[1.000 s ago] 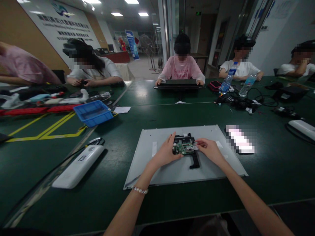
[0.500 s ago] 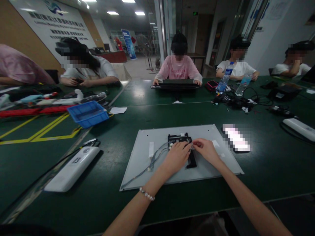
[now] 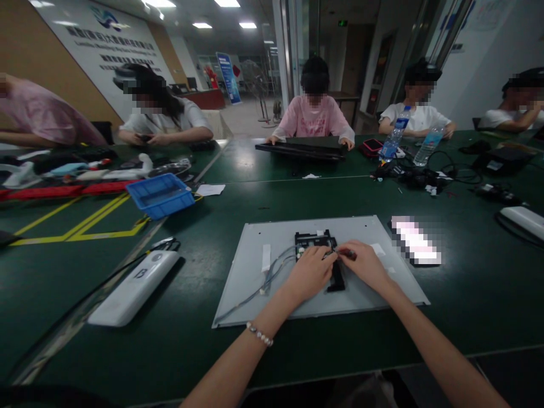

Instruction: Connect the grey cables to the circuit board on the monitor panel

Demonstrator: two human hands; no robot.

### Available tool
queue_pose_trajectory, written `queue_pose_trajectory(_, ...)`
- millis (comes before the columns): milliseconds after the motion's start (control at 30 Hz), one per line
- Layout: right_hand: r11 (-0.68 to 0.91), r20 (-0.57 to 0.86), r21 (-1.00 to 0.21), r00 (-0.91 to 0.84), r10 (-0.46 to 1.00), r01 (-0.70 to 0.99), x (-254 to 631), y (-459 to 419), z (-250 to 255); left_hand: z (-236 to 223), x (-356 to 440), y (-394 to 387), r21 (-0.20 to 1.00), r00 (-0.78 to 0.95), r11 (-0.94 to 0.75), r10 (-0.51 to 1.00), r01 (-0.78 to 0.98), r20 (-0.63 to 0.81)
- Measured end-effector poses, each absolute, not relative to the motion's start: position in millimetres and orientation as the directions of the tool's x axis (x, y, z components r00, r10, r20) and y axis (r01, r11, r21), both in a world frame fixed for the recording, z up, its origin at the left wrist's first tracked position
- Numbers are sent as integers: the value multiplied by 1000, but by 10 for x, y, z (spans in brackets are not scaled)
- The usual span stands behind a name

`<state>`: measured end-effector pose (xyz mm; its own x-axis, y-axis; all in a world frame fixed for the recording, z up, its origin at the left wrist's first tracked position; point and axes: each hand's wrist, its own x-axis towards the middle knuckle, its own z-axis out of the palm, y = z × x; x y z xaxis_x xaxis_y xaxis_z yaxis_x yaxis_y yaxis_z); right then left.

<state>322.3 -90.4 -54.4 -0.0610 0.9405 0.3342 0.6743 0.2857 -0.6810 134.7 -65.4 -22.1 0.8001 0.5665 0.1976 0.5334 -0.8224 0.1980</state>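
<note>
A flat grey metal panel [image 3: 242, 266] lies on the green table in front of me. On its middle sits a black plastic frame [image 3: 337, 280] with a small board at its left part. Grey cables [image 3: 274, 272] run from there to the panel's front left corner. My left hand [image 3: 312, 272] rests over the frame, fingers curled and close together; what lies under them is hidden. Just right of it, my right hand [image 3: 361, 260] pinches a small dark piece too small to name. The fingertips of both hands almost meet above the frame.
A phone [image 3: 419, 243] lies right of the panel. White power banks [image 3: 136, 289] with cables lie to the left and far right. A blue basket [image 3: 164, 198] stands back left. Across the table, a person in pink holds a black flat screen [image 3: 301, 150]. Water bottles [image 3: 395, 133] stand back right.
My right hand has turned slightly, so a dark piece shows in its fingers. My left fingers have curled more. The person opposite has tilted the black screen. The view has shifted slightly.
</note>
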Motion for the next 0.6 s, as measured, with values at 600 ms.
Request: queue_pose_trajectory(600,262,308,-694,-53,950,670,3320,-907,-510,-279,1343,-641,230,783,-801,594,553,186)
